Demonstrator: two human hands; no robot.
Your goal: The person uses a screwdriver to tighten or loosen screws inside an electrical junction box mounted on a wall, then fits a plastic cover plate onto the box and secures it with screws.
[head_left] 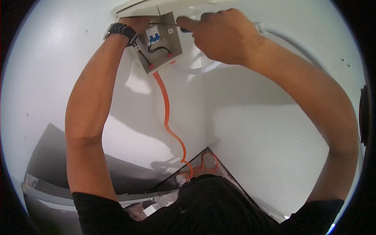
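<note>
An open grey electrical box hangs on the wall at the top, tilted, with a white circuit breaker with blue switches inside it. Black wires run from the breaker to red fittings at the box's lower edge. My left hand, with a dark watch at the wrist, reaches into the box's upper left; its fingers are hidden. To the right of the box, my right hand is closed around a screwdriver, mostly covered by the fingers. Its thin shaft points left across the box's top, toward my left hand.
An orange conduit drops from the box to the floor corner, where more orange tubing and thin wires lie. A white flexible conduit curves along the right wall behind my right arm. A pale ledge stands at lower left.
</note>
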